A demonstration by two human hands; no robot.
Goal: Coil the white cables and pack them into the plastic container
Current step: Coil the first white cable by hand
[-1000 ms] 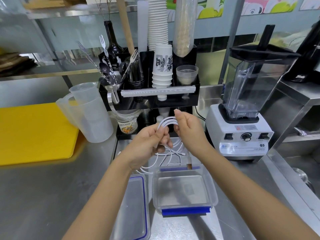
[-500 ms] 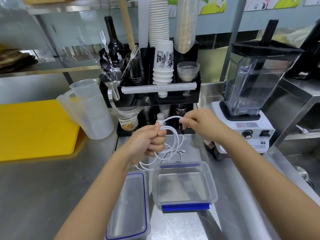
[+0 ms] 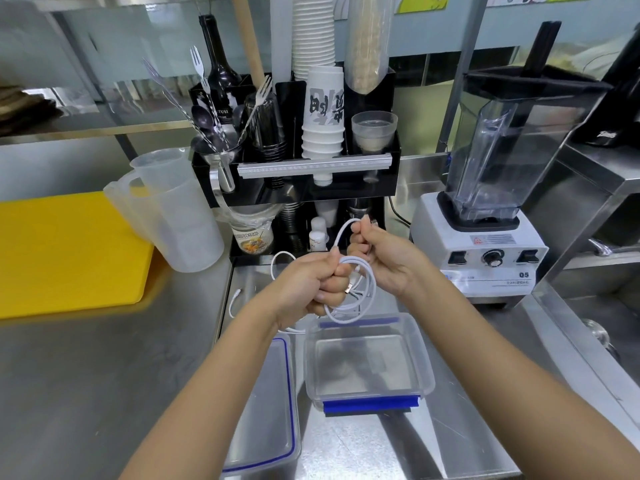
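Observation:
My left hand is closed around a coiled white cable, whose loops hang just above the far edge of the clear plastic container. My right hand pinches the cable's free end, which arcs up from the coil. The container sits open on the steel counter with blue clips at its near and far sides and nothing in it. A second white cable lies loose on the counter behind and left of my left hand, partly hidden by it.
The container's lid with blue trim lies left of it. A black organiser with cups and cutlery stands behind, a blender to the right, clear jugs and a yellow cutting board to the left.
My right hand swung out to the right pulling the cable's end, then came back close to my left hand. The coil in my left hand has gained loops.

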